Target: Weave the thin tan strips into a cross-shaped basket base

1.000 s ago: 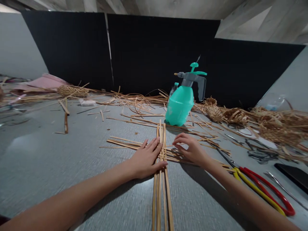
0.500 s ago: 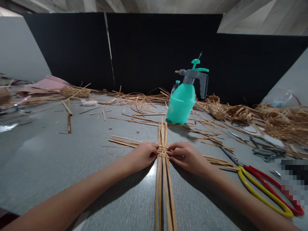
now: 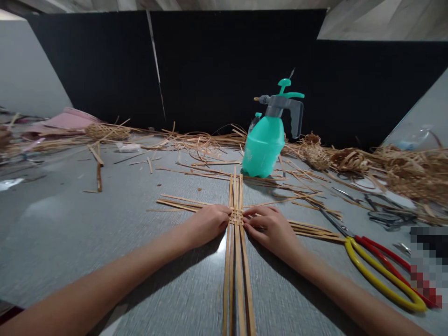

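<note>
A cross of thin bamboo strips (image 3: pixel 239 261) lies on the grey table, with a small woven square (image 3: pixel 236 217) where the strips pass over and under each other. My left hand (image 3: pixel 210 225) is closed on the left edge of this weave, its fingertips pinching the strips. At the right edge, my right hand (image 3: pixel 269 226) has its thumb and fingers closed on the strips there. The fingers partly hide the sideways strips, whose ends come out beyond both hands.
A green spray bottle (image 3: pixel 264 147) stands behind the weave. Large scissors with red and yellow handles (image 3: pixel 385 280) lie by my right forearm. Loose strips (image 3: pixel 210 142) and woven pieces (image 3: pixel 317 156) lie along the black back panel (image 3: pixel 227 65). A pink visor (image 3: pixel 72 119) is at far left.
The view has shifted slightly. Both hands stay at the woven square, with only a small shift of the right hand and fingers.
</note>
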`<state>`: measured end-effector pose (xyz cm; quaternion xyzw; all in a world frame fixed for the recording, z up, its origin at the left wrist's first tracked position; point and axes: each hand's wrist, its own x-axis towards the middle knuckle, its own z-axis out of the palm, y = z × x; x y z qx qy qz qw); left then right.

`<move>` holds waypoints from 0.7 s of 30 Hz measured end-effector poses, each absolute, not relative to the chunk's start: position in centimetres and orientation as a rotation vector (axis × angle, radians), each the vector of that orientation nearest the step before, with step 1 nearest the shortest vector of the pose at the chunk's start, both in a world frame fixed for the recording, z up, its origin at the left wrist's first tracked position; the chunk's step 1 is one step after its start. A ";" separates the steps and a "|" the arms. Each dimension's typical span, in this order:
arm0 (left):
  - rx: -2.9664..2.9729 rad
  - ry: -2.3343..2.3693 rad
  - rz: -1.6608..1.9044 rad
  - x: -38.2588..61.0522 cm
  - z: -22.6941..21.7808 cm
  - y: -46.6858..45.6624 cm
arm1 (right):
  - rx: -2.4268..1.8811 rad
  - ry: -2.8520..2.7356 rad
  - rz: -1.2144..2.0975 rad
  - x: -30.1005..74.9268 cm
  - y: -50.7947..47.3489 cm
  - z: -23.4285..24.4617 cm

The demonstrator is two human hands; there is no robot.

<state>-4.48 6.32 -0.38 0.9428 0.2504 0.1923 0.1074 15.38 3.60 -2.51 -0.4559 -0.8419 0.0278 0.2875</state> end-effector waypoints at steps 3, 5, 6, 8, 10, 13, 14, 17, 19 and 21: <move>2.780 0.705 0.580 -4.6 -0.7 6.5 | -1.227 -2.245 0.037 15.1 3.4 -2.6; 2.773 0.710 0.591 -4.7 -0.9 6.6 | -1.234 -2.234 0.011 15.0 3.3 -2.7; 2.765 0.714 0.603 -4.8 -0.9 6.6 | -1.231 -2.233 0.016 14.9 3.3 -2.7; 2.737 0.712 0.623 -5.1 -0.9 6.7 | -1.208 -2.241 0.104 15.2 3.5 -2.4; 2.720 0.729 0.617 -5.4 -0.5 6.7 | -1.171 -2.254 0.270 16.0 4.0 -1.7; 2.749 0.864 0.563 -6.1 0.5 6.9 | -1.197 -2.210 0.343 18.4 4.8 -0.1; 2.765 0.923 0.544 -6.3 0.9 7.0 | -1.243 -2.187 0.303 19.4 5.0 0.5; 2.803 1.063 0.480 -7.0 1.7 7.2 | -1.472 -2.244 0.397 22.2 5.5 1.7; 2.816 1.091 0.413 -7.2 1.8 7.4 | -1.597 -2.299 0.545 23.3 5.7 1.8; 2.813 1.058 0.351 -7.3 1.7 7.6 | -1.646 -2.334 0.635 23.8 5.7 1.5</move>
